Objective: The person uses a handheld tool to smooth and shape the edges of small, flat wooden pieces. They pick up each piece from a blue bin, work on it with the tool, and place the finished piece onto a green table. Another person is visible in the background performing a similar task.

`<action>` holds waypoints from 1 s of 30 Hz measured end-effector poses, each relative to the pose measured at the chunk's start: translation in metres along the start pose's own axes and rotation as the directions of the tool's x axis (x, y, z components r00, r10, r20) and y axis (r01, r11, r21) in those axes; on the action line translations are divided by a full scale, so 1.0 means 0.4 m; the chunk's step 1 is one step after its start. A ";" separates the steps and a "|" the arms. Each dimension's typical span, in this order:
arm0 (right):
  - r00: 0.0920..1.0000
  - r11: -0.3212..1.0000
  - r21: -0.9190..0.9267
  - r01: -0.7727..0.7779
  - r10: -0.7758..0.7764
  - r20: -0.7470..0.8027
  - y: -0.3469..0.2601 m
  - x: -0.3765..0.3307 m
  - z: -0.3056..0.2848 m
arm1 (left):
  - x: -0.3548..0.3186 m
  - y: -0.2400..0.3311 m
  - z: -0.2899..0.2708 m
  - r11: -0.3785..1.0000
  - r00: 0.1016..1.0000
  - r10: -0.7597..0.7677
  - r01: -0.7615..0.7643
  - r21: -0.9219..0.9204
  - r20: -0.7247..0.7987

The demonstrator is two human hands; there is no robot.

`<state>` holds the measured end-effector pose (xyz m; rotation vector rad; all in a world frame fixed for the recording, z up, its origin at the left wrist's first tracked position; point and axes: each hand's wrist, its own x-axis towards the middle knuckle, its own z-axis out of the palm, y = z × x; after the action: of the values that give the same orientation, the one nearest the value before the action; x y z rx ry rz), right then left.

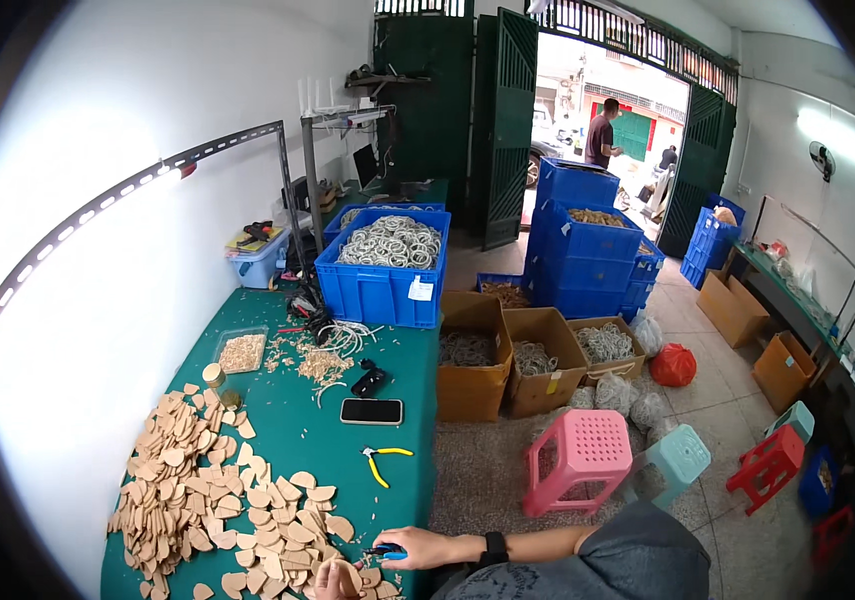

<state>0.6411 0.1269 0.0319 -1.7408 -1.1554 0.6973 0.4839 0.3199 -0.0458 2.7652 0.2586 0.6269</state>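
At the table's near edge, my right hand [422, 548], with a black band on its wrist, is closed round a blue-and-black-handled tool [388, 551] that looks like pliers. Its tip points left toward my left hand [332, 582], which is partly cut off by the lower edge. Between the left fingers is a thin, rounded wooden piece [351, 574]. A big heap of similar half-round wooden pieces [173, 490] spreads over the green table [348, 470] to the left. Farther up lie yellow-handled pliers [378, 466], apart from both hands.
A phone [372, 411], a clear tray of small wooden bits [243, 352] and a blue crate of pale rings [380, 290] stand farther back. Right of the table are cardboard boxes [473, 385], a pink stool [580, 455] and stacked blue crates [583, 250]. A person [601, 138] stands by the doorway.
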 end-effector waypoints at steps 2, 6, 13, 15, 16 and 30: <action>1.000 1.000 0.015 -0.016 0.016 -0.003 0.000 -0.010 -0.008 | 0.023 0.086 -0.047 0.682 0.953 -0.283 0.281 -0.675 0.111; 0.999 0.998 0.061 -0.023 0.025 -0.026 0.004 -0.029 -0.017 | 0.094 0.206 -0.158 0.161 0.809 -0.381 0.534 -0.830 0.447; 0.998 0.995 0.086 -0.056 0.057 -0.010 0.013 -0.045 -0.016 | 0.145 0.273 -0.188 0.055 0.832 -0.227 0.530 -0.846 0.506; 0.998 0.996 0.073 -0.053 0.054 -0.014 0.015 -0.050 -0.014 | 0.141 0.275 -0.188 0.037 0.812 -0.260 0.548 -0.835 0.522; 0.999 0.997 0.059 -0.041 0.043 -0.022 0.015 -0.052 -0.014 | 0.139 0.275 -0.188 0.050 0.810 -0.265 0.553 -0.832 0.523; 0.998 0.998 -0.006 -0.058 0.058 -0.029 0.017 -0.050 -0.020 | 0.154 0.254 -0.166 0.064 0.789 -0.273 0.586 -0.807 0.551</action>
<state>0.6424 0.1048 0.0289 -1.7904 -1.0924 0.7019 0.5201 0.2551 0.0683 1.3010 0.4313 0.0981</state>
